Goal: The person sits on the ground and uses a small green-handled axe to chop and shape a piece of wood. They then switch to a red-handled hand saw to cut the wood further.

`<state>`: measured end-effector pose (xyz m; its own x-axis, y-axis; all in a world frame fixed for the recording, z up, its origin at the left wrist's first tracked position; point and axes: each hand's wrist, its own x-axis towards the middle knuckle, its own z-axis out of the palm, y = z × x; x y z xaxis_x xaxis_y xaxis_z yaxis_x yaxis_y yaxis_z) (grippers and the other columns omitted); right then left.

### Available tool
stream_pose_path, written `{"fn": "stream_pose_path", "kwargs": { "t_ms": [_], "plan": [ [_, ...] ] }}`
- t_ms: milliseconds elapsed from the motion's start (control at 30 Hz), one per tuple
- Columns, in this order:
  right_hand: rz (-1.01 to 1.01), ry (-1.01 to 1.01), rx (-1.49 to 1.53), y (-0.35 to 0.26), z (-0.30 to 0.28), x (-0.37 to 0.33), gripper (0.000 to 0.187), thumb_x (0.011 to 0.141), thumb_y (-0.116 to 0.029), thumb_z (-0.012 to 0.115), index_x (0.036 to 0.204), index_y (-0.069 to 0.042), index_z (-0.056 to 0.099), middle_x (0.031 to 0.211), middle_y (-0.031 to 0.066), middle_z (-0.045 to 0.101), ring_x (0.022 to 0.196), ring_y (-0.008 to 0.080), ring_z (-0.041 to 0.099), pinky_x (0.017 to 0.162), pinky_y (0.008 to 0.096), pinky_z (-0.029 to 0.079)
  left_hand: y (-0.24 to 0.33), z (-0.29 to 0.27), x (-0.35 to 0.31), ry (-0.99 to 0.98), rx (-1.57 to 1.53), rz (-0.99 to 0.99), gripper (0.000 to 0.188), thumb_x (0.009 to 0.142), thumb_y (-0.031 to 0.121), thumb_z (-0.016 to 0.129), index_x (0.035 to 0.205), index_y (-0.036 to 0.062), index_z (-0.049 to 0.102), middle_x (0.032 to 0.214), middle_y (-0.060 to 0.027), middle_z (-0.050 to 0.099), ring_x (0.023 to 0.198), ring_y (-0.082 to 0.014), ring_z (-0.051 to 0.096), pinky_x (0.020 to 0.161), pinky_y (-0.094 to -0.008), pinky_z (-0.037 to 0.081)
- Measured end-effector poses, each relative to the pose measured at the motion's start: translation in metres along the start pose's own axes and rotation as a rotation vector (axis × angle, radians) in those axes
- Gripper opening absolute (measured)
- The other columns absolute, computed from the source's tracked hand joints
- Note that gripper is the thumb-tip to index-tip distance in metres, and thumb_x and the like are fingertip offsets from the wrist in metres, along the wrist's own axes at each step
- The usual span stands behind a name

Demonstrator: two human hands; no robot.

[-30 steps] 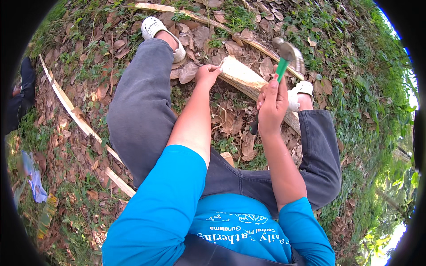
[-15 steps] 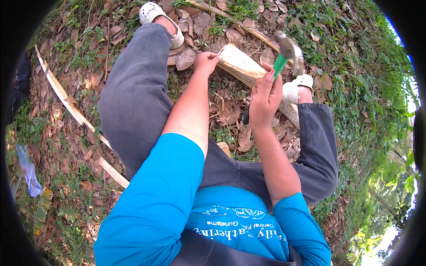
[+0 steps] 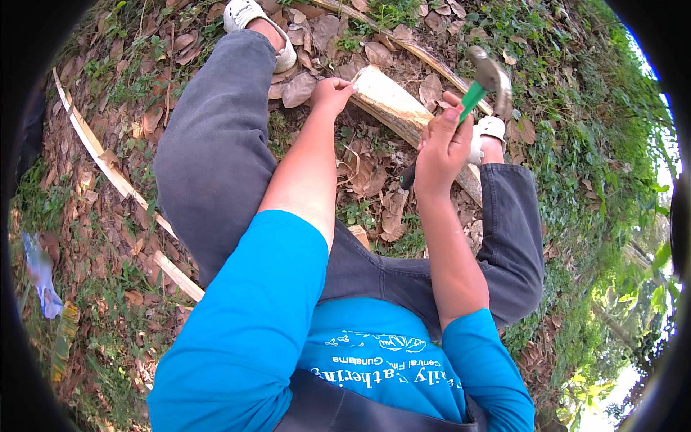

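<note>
My right hand (image 3: 441, 155) is wrapped round a claw hammer (image 3: 473, 99) with a green shaft, a metal head and a black grip end. The hammer is raised, its head up and to the right of the hand. Beneath it lies a split piece of wood (image 3: 389, 97) with a pale, flat upper face and darker sides. At the wood's left end, my left hand (image 3: 332, 96) has thumb and fingers pinched together by the edge. What sits in that pinch, if anything, is too small to make out.
My feet in white clogs (image 3: 245, 14) stand either side of the wood. Behind it lies a long thin stick (image 3: 414, 50). Long pale wood strips (image 3: 101, 155) lie at left, near a blue-and-white plastic wrapper (image 3: 43, 277). Dry leaves (image 3: 299, 90) and low plants cover the ground.
My right hand and the hammer have shifted a little to the right and slightly farther from the wood. My left hand keeps its pinch at the wood's left end.
</note>
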<state>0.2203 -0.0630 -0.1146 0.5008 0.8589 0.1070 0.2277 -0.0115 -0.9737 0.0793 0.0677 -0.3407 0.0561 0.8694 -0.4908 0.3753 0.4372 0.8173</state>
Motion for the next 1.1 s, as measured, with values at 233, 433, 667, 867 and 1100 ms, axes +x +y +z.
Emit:
{"fn": "stream_pose_path", "kwargs": {
  "t_ms": [233,433,667,867,1100],
  "plan": [
    [0.262,-0.261,-0.614,0.103,0.004,-0.037,0.029,0.112,-0.029,0.044,0.120,-0.005,0.058,0.089,0.0081,0.063,0.078,0.0167,0.062,0.077,0.0354,0.052,0.023,0.014,-0.009,-0.024,0.042,0.008,0.029,0.085,0.036,0.085,0.104,0.0136,0.082,0.095,-0.0025,0.079,0.087,-0.0140,0.071,0.083,-0.0326,0.054],
    [0.121,-0.148,-0.188,0.024,0.014,-0.019,0.027,0.113,-0.028,0.046,0.120,-0.006,0.061,0.074,-0.0015,0.047,0.065,0.0046,0.044,0.060,0.0257,0.041,0.004,0.005,0.002,-0.017,-0.014,-0.018,0.029,0.082,0.040,0.085,0.101,0.0187,0.083,0.096,-0.0028,0.080,0.087,-0.0184,0.074,0.083,-0.0343,0.055],
    [-0.214,0.002,0.302,-0.016,0.025,-0.017,0.032,0.114,-0.030,0.041,0.124,-0.001,0.048,0.079,-0.0012,0.045,0.067,0.0065,0.043,0.061,0.0232,0.039,0.003,0.000,0.001,0.024,0.052,0.013,0.029,0.082,0.042,0.085,0.100,0.0192,0.083,0.097,-0.0036,0.079,0.088,-0.0194,0.074,0.085,-0.0349,0.056],
    [0.296,-0.222,-0.582,0.113,-0.007,-0.027,0.027,0.110,-0.031,0.051,0.111,-0.006,0.062,0.089,0.0086,0.065,0.082,0.0213,0.063,0.084,0.0397,0.050,0.014,0.008,-0.001,-0.004,0.079,0.027,0.030,0.083,0.043,0.084,0.102,0.0200,0.083,0.099,-0.0032,0.080,0.090,-0.0193,0.074,0.086,-0.0354,0.056],
    [-0.101,0.033,0.222,-0.057,0.013,0.005,0.029,0.114,-0.033,0.044,0.115,-0.005,0.051,0.073,-0.0030,0.041,0.062,0.0061,0.042,0.058,0.0242,0.041,0.005,-0.002,0.000,-0.015,0.049,-0.047,0.029,0.084,0.044,0.083,0.100,0.0193,0.082,0.096,-0.0023,0.079,0.087,-0.0185,0.073,0.083,-0.0345,0.056]
  ]
}}
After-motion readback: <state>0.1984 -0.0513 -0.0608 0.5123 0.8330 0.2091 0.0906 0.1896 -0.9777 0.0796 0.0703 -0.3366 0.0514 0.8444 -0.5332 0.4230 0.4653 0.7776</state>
